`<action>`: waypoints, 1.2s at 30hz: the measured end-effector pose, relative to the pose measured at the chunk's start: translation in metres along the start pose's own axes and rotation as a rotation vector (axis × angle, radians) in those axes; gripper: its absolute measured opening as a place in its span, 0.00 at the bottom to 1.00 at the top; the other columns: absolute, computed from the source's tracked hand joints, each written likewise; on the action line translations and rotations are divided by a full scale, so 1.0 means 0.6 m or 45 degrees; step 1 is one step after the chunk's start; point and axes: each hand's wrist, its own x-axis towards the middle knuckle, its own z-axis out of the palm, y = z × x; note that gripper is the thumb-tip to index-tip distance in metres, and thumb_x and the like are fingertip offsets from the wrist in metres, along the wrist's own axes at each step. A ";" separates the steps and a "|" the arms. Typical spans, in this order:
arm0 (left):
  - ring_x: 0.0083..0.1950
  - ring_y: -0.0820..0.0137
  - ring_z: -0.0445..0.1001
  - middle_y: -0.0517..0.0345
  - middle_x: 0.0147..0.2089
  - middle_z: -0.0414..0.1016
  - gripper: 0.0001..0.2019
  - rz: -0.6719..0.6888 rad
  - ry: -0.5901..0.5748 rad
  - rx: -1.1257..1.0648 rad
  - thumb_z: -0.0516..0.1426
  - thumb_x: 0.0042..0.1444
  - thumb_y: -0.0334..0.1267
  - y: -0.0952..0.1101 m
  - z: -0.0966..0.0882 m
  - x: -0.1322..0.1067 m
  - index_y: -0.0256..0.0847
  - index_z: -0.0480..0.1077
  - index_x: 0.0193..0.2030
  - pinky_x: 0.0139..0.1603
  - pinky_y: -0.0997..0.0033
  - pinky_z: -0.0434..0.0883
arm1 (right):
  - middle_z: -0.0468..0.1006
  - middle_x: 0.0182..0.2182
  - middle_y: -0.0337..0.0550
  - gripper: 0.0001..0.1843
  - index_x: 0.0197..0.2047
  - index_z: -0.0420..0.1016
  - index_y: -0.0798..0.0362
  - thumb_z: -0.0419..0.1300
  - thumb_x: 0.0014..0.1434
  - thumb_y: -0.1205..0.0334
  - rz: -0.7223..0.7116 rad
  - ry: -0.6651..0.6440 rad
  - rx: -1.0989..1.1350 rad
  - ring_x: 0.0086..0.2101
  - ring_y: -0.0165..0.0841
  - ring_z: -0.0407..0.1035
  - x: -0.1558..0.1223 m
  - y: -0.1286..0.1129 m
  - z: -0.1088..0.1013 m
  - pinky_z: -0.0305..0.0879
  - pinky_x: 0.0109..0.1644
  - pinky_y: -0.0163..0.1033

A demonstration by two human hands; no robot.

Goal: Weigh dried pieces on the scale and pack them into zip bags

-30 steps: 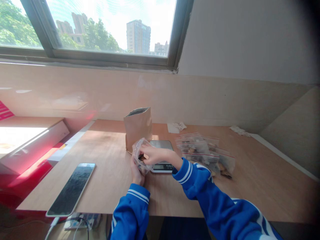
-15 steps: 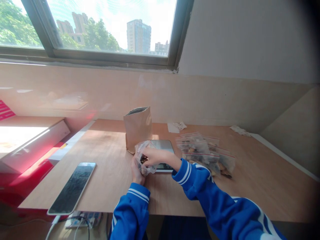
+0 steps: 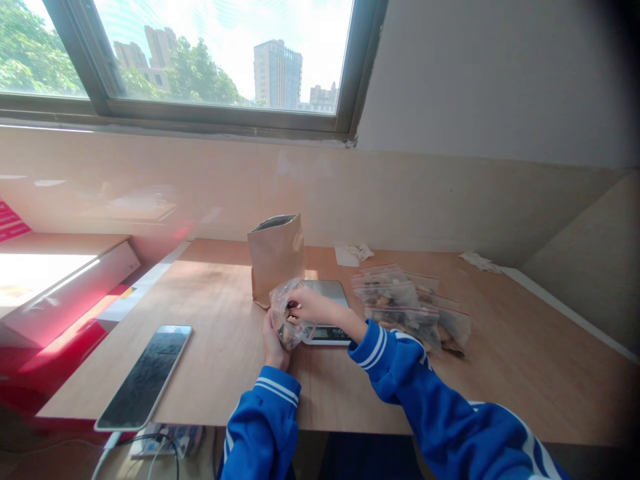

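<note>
Well, a light wooden desk (image 3: pixel 225 347) under a window (image 3: pixel 200 60) at upper left, with a clear zip bag (image 3: pixel 286 327) held in 2 hands above it.

The left hand (image 3: pixel 275 345) cups the bag from below, fingers closed around it, while the right hand's (image 3: pixel 313 305) curled fingers grip at its mouth, over brown chunks inside. Just behind stand a digital kitchen scale (image 3: pixel 325 293) and a kraft paper pouch (image 3: pixel 276 259), open at the top; filled zip bags (image 3: pixel 410 307) overlap at centre right, and a smartphone (image 3: pixel 144 368) lies at lower left.
</note>
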 end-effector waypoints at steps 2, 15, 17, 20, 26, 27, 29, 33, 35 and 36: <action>0.21 0.72 0.71 0.53 0.32 0.77 0.17 0.079 -0.024 0.079 0.52 0.56 0.42 0.000 0.000 0.000 0.33 0.72 0.45 0.18 0.74 0.67 | 0.79 0.35 0.42 0.18 0.36 0.77 0.55 0.53 0.48 0.81 0.034 0.072 0.035 0.36 0.31 0.71 -0.003 0.002 -0.006 0.65 0.41 0.35; 0.20 0.79 0.69 0.43 0.57 0.70 0.24 0.138 -0.175 0.172 0.53 0.55 0.44 0.008 -0.002 -0.010 0.40 0.66 0.58 0.21 0.74 0.70 | 0.76 0.41 0.40 0.12 0.45 0.71 0.50 0.52 0.59 0.65 -0.194 0.994 0.299 0.39 0.29 0.72 0.079 -0.036 -0.177 0.70 0.44 0.36; 0.20 0.78 0.70 0.43 0.57 0.70 0.24 0.133 -0.170 0.175 0.53 0.55 0.44 0.009 0.000 -0.012 0.40 0.65 0.58 0.21 0.73 0.70 | 0.74 0.43 0.41 0.12 0.44 0.71 0.49 0.51 0.60 0.65 -0.217 1.059 0.152 0.40 0.29 0.70 0.114 -0.023 -0.190 0.69 0.45 0.35; 0.19 0.77 0.69 0.42 0.54 0.73 0.25 0.126 -0.140 0.173 0.53 0.55 0.44 0.011 0.005 -0.016 0.38 0.65 0.59 0.20 0.74 0.69 | 0.73 0.42 0.43 0.13 0.42 0.71 0.52 0.48 0.60 0.69 -0.173 0.965 -0.097 0.41 0.30 0.69 0.147 0.003 -0.186 0.66 0.48 0.35; 0.18 0.76 0.69 0.43 0.52 0.74 0.25 0.122 -0.108 0.179 0.52 0.55 0.45 0.011 0.009 -0.018 0.39 0.65 0.59 0.17 0.74 0.67 | 0.73 0.40 0.44 0.17 0.39 0.71 0.54 0.44 0.57 0.75 -0.166 0.754 -0.238 0.42 0.30 0.68 0.149 0.035 -0.152 0.62 0.51 0.35; 0.18 0.76 0.69 0.44 0.52 0.74 0.25 0.122 -0.112 0.180 0.52 0.55 0.45 0.010 0.007 -0.017 0.39 0.66 0.59 0.17 0.74 0.67 | 0.73 0.39 0.44 0.17 0.39 0.71 0.54 0.44 0.57 0.75 -0.176 0.745 -0.239 0.42 0.30 0.68 0.146 0.035 -0.150 0.61 0.51 0.34; 0.18 0.76 0.69 0.44 0.52 0.75 0.24 0.121 -0.114 0.185 0.52 0.56 0.45 0.007 0.005 -0.014 0.38 0.66 0.58 0.16 0.74 0.66 | 0.73 0.39 0.44 0.16 0.39 0.71 0.54 0.44 0.57 0.75 -0.197 0.740 -0.235 0.42 0.30 0.68 0.139 0.035 -0.150 0.62 0.49 0.34; 0.17 0.78 0.67 0.45 0.51 0.75 0.24 0.140 -0.114 0.178 0.51 0.57 0.46 0.005 0.002 -0.013 0.37 0.67 0.57 0.15 0.75 0.65 | 0.73 0.36 0.44 0.16 0.36 0.72 0.55 0.44 0.56 0.75 -0.221 0.697 -0.243 0.39 0.31 0.68 0.127 0.031 -0.151 0.62 0.45 0.34; 0.17 0.78 0.67 0.45 0.51 0.75 0.24 0.148 -0.121 0.167 0.50 0.58 0.46 0.005 0.004 -0.014 0.37 0.67 0.57 0.16 0.75 0.66 | 0.73 0.35 0.44 0.17 0.35 0.72 0.55 0.44 0.55 0.75 -0.204 0.661 -0.272 0.38 0.31 0.68 0.122 0.027 -0.149 0.62 0.43 0.34; 0.17 0.78 0.67 0.44 0.51 0.75 0.24 0.149 -0.121 0.164 0.50 0.58 0.46 0.005 0.004 -0.015 0.36 0.67 0.57 0.17 0.75 0.66 | 0.73 0.34 0.44 0.17 0.34 0.73 0.55 0.44 0.54 0.76 -0.189 0.645 -0.285 0.37 0.31 0.68 0.121 0.025 -0.148 0.62 0.43 0.34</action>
